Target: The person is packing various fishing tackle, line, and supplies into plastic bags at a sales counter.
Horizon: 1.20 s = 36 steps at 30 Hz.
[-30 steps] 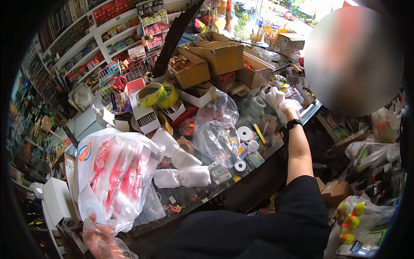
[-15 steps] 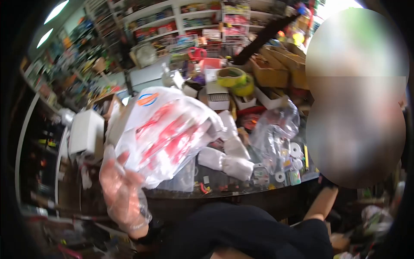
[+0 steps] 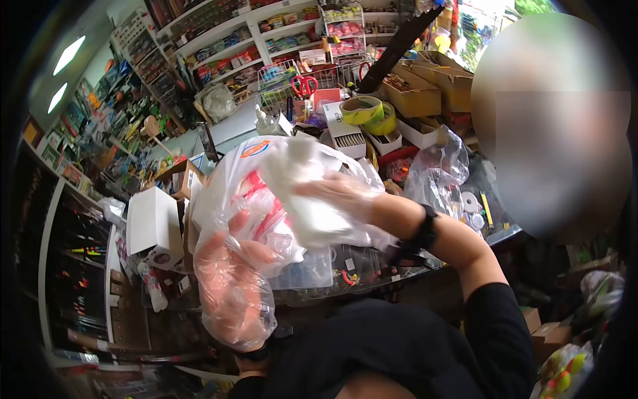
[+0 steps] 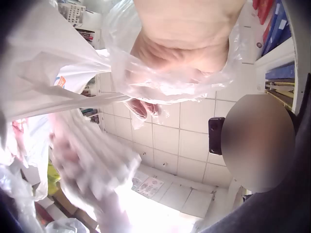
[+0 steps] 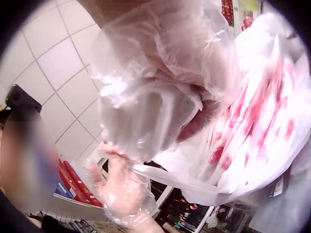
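A large white plastic bag [image 3: 226,166] with red-and-white packets [image 3: 256,199] inside lies on the counter. At its near left edge, my left hand [image 3: 236,286], in a clear plastic glove, grips the bag; a taut strip of bag [image 5: 170,177] runs to its fingers in the right wrist view. Above the bag's opening, my gloved right hand [image 3: 342,193] holds a white, folded-looking bundle [image 3: 316,216], blurred in the head view. The right wrist view shows the bundle [image 5: 141,116] under that hand, some fingers hidden by it.
A white box [image 3: 154,223] stands left of the bag. Behind and to the right are yellow-green tape rolls [image 3: 362,111], cardboard boxes [image 3: 412,96] and a clear bag [image 3: 435,176]. A person [image 3: 551,133], blurred out, is at the right.
My right hand has come from the far right of the counter to above the white bag with the white bundle. My left hand has closed on the bag's edge. The head view has turned left.
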Each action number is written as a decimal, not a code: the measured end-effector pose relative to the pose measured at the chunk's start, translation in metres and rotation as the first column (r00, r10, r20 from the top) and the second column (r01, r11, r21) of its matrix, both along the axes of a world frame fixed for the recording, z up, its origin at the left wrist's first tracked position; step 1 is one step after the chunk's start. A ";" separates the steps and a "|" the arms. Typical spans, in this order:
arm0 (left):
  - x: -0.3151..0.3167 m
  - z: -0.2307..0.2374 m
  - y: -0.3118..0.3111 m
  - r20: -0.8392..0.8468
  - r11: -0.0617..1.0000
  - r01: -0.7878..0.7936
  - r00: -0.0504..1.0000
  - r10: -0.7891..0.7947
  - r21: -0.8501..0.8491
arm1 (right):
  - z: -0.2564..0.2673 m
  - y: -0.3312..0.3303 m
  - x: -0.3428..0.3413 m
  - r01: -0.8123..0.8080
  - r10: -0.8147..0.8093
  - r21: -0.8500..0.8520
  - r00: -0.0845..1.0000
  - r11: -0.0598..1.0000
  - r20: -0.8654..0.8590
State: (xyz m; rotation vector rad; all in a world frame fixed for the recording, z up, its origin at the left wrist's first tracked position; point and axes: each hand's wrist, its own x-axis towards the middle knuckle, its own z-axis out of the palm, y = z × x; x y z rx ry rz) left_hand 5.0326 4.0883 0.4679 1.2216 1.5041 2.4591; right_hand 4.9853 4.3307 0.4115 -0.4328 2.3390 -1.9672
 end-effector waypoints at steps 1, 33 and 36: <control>0.003 -0.001 -0.005 -0.018 0.999 0.017 1.000 -0.017 -0.028 | 0.009 -0.020 -0.018 -0.032 0.034 0.061 0.999 0.998 -0.032; -0.015 -0.028 -0.044 -0.016 0.937 -0.191 0.981 0.195 -0.293 | 0.008 0.262 0.188 0.978 -0.885 0.050 0.204 0.202 -0.418; -0.007 -0.027 -0.034 -0.047 0.922 -0.267 0.963 0.264 -0.280 | 0.054 0.302 0.203 0.953 -0.914 -0.300 -0.160 -0.045 -0.372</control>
